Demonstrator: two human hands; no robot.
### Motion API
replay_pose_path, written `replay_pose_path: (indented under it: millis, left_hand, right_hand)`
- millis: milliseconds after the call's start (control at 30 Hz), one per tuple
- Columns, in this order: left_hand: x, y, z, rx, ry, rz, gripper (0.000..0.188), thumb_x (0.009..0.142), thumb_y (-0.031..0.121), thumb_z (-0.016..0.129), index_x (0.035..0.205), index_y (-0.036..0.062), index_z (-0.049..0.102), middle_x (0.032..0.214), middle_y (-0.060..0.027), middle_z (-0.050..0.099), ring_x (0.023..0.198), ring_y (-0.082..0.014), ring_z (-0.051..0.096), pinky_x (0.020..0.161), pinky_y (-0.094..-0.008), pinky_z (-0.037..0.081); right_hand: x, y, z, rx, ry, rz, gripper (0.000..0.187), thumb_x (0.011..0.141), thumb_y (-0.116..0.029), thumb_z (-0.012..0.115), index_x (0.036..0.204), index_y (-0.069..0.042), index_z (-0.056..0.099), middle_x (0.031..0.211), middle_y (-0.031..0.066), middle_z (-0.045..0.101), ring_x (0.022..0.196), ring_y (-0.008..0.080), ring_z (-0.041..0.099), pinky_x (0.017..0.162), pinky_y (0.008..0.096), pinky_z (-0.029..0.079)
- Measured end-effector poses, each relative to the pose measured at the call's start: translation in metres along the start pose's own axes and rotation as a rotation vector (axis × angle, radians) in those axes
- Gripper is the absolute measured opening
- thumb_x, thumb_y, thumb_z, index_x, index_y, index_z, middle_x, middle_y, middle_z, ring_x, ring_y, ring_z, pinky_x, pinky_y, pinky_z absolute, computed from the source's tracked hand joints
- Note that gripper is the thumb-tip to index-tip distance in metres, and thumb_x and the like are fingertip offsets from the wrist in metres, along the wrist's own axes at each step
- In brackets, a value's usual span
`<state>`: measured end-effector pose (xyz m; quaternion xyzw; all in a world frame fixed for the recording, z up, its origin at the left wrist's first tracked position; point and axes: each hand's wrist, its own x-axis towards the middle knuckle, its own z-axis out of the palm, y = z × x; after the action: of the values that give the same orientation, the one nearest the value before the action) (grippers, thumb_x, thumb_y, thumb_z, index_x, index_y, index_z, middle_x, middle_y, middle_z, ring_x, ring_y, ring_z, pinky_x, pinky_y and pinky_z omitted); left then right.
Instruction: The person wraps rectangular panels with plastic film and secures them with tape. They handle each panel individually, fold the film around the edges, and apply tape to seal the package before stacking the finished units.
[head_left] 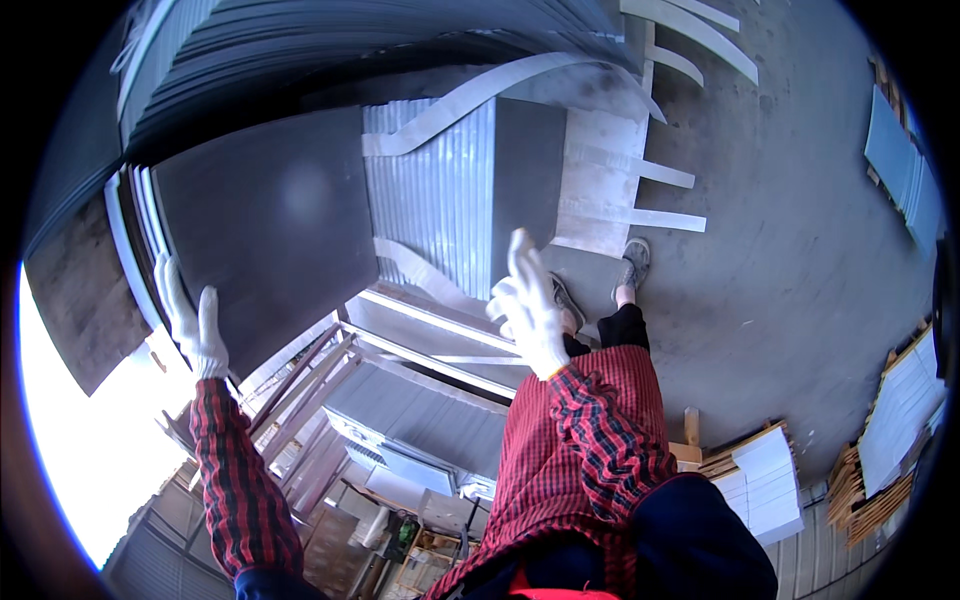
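My left hand (188, 318), in a white glove, is at the left edge of a large dark flat panel (270, 215). Its fingers stretch along the pale upright edges beside the panel, with the thumb apart; whether they touch cannot be made out. In front of my body, my right hand (530, 305) is raised, also gloved in white. Its fingers are apart and hold nothing. Beyond that hand stands a stack of grey sheets with ribbed edges (435, 190), and pale curved strips (470, 100) lie across it.
Long, layered dark sheets (400, 30) are piled at the far side. A pale board (600, 180) with strips sticking out rests on the grey floor (760, 270) near my feet. Metal rails (430, 360) run close on my left. White stacked panels (765, 480) stand at the lower right.
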<state>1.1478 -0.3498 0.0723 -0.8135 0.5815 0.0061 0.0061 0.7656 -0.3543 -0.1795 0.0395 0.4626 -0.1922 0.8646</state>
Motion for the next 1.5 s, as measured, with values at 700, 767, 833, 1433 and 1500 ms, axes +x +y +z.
replay_pose_path:
  millis: [700, 767, 833, 1433, 1500]
  left_hand:
    - [0.001, -0.02, 0.012, -0.104, 0.042, -0.144, 0.072, 0.095, 0.037, 0.051, 0.155, 0.0051, 0.024, 0.159, -0.014, 0.027, 0.147, -0.0282, 0.024, 0.12, -0.0416, 0.016]
    - [0.0, -0.022, 0.013, -0.12, 0.042, -0.152, 0.072, 0.096, 0.036, 0.051, 0.155, 0.005, 0.024, 0.159, -0.0143, 0.027, 0.147, -0.0284, 0.024, 0.12, -0.0416, 0.016]
    - [-0.013, -0.024, 0.012, -0.126, 0.04, -0.18, 0.072, 0.096, 0.036, 0.051, 0.155, 0.005, 0.023, 0.159, -0.0147, 0.027, 0.146, -0.0285, 0.025, 0.12, -0.0415, 0.017]
    - [-0.008, -0.023, 0.011, -0.096, 0.014, -0.076, 0.069, 0.097, 0.035, 0.05, 0.154, 0.0029, 0.026, 0.16, -0.015, 0.024, 0.148, -0.0311, 0.022, 0.119, -0.0437, 0.018]
    - [-0.003, -0.019, 0.008, -0.033, 0.023, -0.045, 0.068, 0.097, 0.034, 0.051, 0.152, 0.0019, 0.028, 0.16, -0.0157, 0.025, 0.148, -0.0317, 0.022, 0.119, -0.0437, 0.017]
  right_hand:
    - [0.257, 0.017, -0.131, -1.059, 0.554, -0.984, 0.058, 0.093, -0.022, 0.057, 0.147, -0.013, 0.036, 0.146, 0.0103, 0.039, 0.124, 0.0299, 0.051, 0.1, 0.0343, 0.044]
    - [0.195, 0.051, -0.113, -0.598, 0.446, -0.722, 0.069, 0.091, -0.026, 0.061, 0.151, -0.014, 0.029, 0.152, 0.009, 0.031, 0.124, 0.0295, 0.051, 0.1, 0.0337, 0.045]
    - [0.148, 0.068, -0.08, -0.198, 0.331, -0.527, 0.08, 0.089, -0.03, 0.064, 0.156, -0.015, 0.021, 0.158, 0.0076, 0.023, 0.124, 0.0292, 0.05, 0.099, 0.0331, 0.045]
    - [0.086, 0.074, 0.004, 0.239, 0.163, -0.567, 0.058, 0.099, -0.02, 0.056, 0.149, -0.01, 0.031, 0.141, 0.0059, 0.044, 0.105, 0.0201, 0.053, 0.079, 0.0265, 0.049]
    - [0.062, 0.055, 0.045, -0.079, 0.162, -0.694, 0.048, 0.095, -0.019, 0.061, 0.138, -0.007, 0.044, 0.127, 0.0093, 0.051, 0.101, 0.0256, 0.054, 0.081, 0.035, 0.049]
